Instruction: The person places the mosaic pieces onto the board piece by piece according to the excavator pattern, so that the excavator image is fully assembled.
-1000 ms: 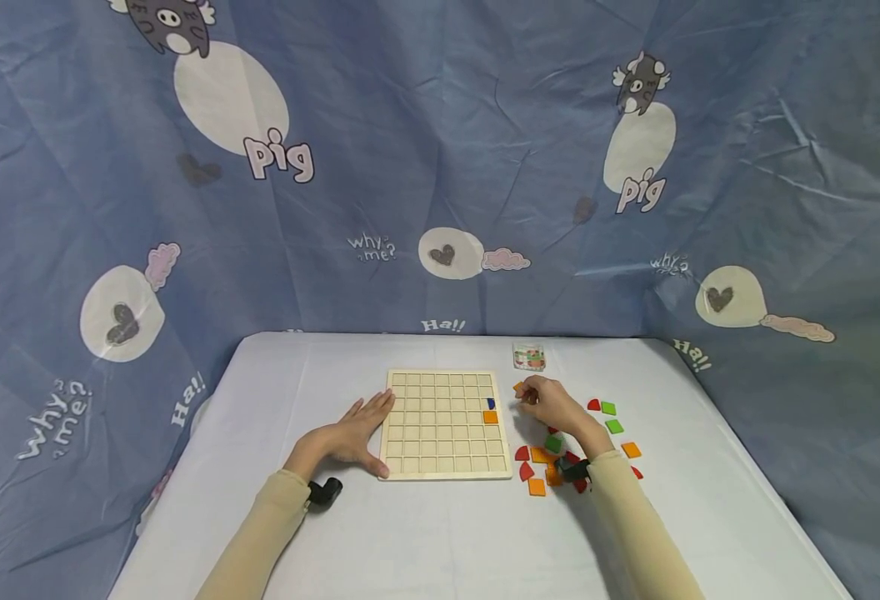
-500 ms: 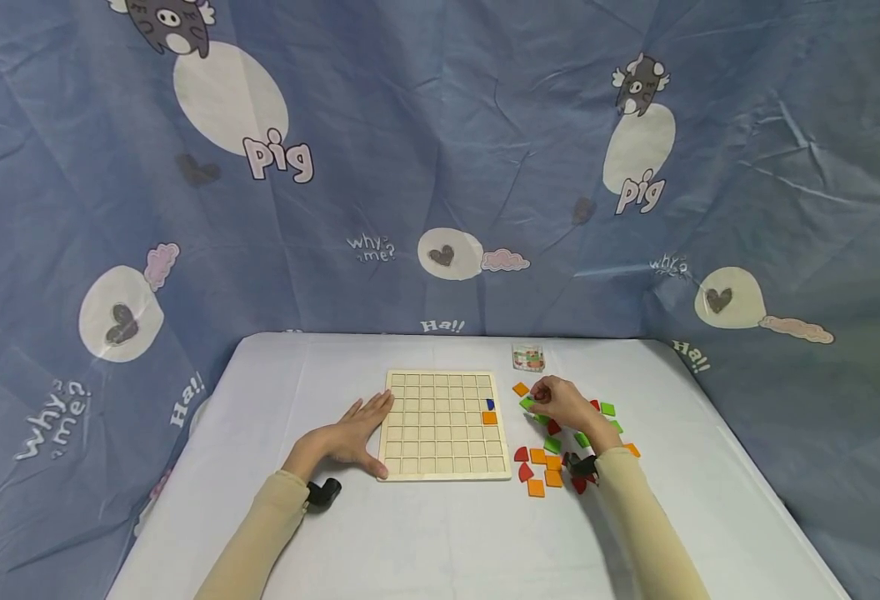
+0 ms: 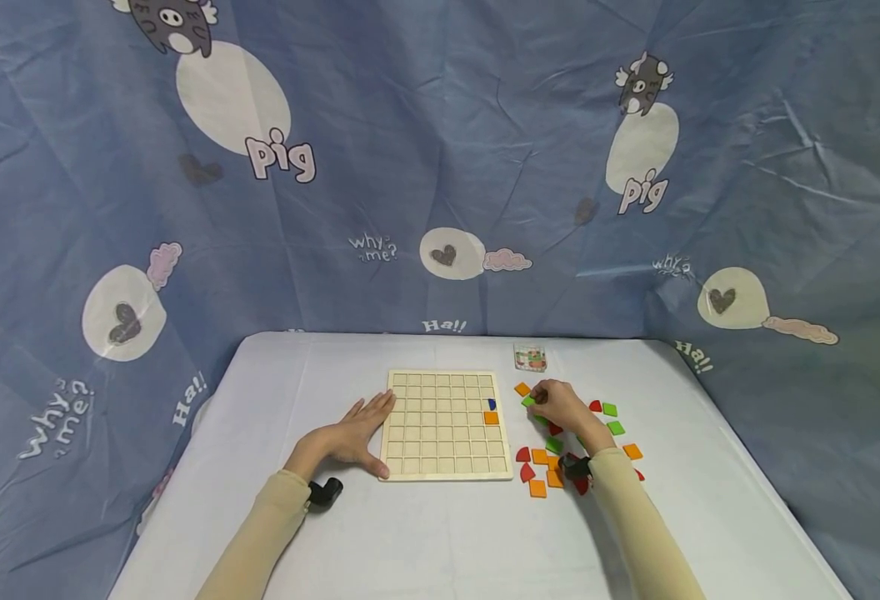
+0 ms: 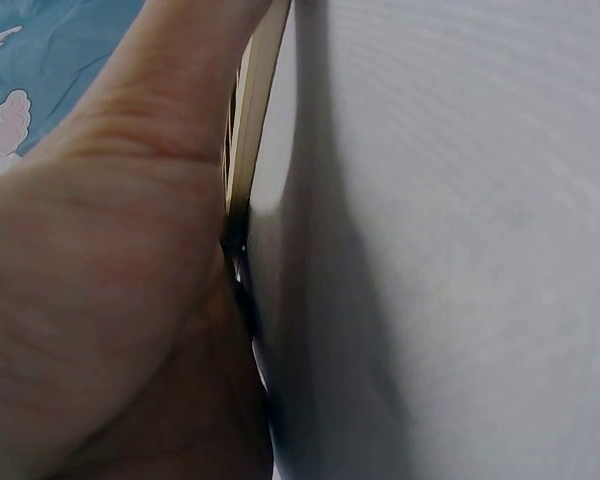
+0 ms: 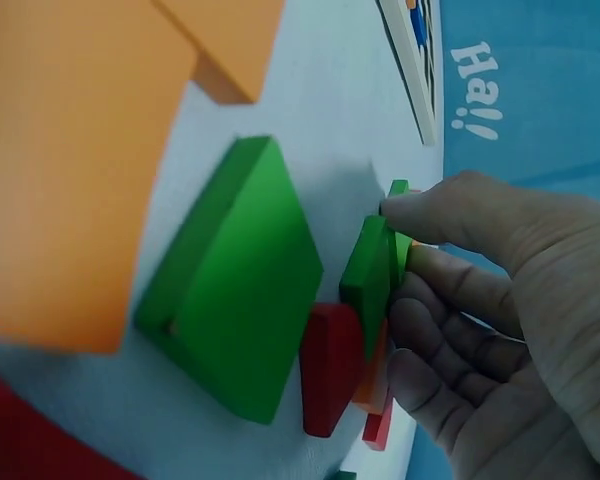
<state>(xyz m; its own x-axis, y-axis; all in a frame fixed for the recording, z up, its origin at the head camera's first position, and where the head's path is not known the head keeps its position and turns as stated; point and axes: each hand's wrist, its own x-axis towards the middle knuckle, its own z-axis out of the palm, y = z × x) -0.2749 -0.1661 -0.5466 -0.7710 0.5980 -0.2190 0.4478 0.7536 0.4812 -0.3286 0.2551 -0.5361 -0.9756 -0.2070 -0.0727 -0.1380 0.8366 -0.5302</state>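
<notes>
Head view: a white table bears a wooden grid board; the left hand, fingers spread against its left edge, could skew it by uneven pressure. Rightward, the right hand appears to pinch a green tile; the neighbouring green piece and red piece could obstruct the fingertips.

A pale, gridded square board lay flat, its edge touching the left hand — to its right, the right hand pinched a green tile.
</notes>
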